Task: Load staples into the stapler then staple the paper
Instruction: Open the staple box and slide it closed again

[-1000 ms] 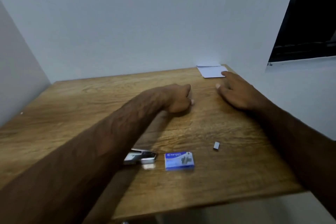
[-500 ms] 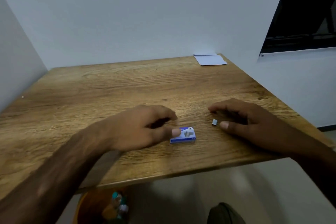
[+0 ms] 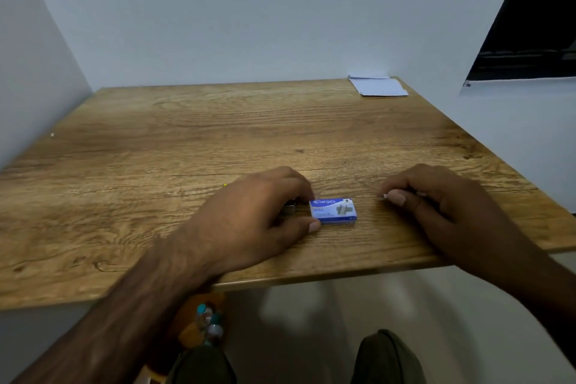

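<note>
A blue staple box (image 3: 333, 211) lies flat on the wooden table (image 3: 187, 140) near its front edge. My left hand (image 3: 249, 221) is cupped over the stapler (image 3: 290, 207), fingers curled around it, so only a sliver of metal shows. Its thumb tip touches the box's near left corner. To the right of the box, my right hand (image 3: 436, 206) pinches a small strip of staples (image 3: 385, 195) between thumb and forefinger, just above the tabletop. White paper (image 3: 378, 87) lies at the far right corner, well away from both hands.
Walls close the table in at the back and left. A dark window (image 3: 536, 9) is at the upper right. Under the front edge stands a bin with bottles (image 3: 204, 321), and my knees (image 3: 389, 355) show below.
Both hands have drawn back from the far side of the table to the front edge. The right hand has lifted the staple strip off the table, and the left hand has come down over the stapler.
</note>
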Demonstrator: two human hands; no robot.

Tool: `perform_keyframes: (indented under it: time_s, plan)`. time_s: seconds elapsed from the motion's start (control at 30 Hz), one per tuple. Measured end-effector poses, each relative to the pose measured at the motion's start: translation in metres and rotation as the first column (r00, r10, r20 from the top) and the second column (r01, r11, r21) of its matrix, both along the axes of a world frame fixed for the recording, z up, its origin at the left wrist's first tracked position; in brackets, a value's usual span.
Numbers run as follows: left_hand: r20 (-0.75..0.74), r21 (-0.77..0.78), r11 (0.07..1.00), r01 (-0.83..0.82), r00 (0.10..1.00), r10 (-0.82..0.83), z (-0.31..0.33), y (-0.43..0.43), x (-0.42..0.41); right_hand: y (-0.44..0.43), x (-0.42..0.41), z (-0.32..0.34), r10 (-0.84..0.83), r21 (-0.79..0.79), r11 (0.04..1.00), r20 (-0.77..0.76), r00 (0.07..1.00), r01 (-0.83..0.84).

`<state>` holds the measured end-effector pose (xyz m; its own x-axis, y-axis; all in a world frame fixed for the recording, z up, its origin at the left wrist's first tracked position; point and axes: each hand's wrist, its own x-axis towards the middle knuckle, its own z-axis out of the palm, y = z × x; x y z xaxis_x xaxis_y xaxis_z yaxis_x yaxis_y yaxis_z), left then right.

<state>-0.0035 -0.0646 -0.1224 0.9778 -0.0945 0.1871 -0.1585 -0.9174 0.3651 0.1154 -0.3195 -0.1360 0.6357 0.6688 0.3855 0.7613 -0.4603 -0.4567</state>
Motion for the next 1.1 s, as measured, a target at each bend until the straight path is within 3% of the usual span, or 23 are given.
perform_keyframes:
  time_s: [0.17, 0.4, 0.6, 0.73, 0.87, 0.97, 1.1]
  plan:
    - [0.007, -0.003, 1.0, -0.027, 1.0, 0.027, -0.001, -0.004, -0.001, 0.01, -0.025, 0.0, 0.034, 0.111, 0.994, -0.188, 0.982, -0.013]
    - [0.023, -0.033, 0.998, -0.057, 0.998, 0.057, 0.0, -0.009, -0.001, 0.022, -0.033, 0.003, 0.02, 0.122, 0.992, -0.283, 0.959, 0.016]
    - [0.038, -0.017, 0.998, -0.054, 0.998, 0.055, -0.002, -0.016, 0.003, 0.026, -0.029, 0.007, -0.103, 0.105, 0.987, -0.151, 0.983, 0.119]
    - [0.045, -0.032, 0.998, -0.05, 0.998, 0.051, -0.003, -0.015, 0.003, 0.023, -0.023, 0.011, -0.141, 0.199, 0.963, -0.214, 0.967, 0.184]
    - [0.037, -0.027, 0.998, -0.052, 0.998, 0.053, -0.003, -0.016, 0.003, 0.019, -0.019, 0.014, -0.027, 0.208, 0.974, -0.271, 0.962, 0.086]
    - [0.05, -0.032, 0.998, -0.056, 0.997, 0.058, -0.002, -0.016, 0.003, 0.026, -0.024, 0.012, 0.057, 0.163, 0.986, -0.238, 0.97, -0.018]
    - [0.043, -0.046, 0.997, -0.06, 0.997, 0.062, -0.003, -0.015, 0.004, 0.034, -0.023, 0.013, 0.057, 0.162, 0.986, -0.167, 0.984, -0.03]
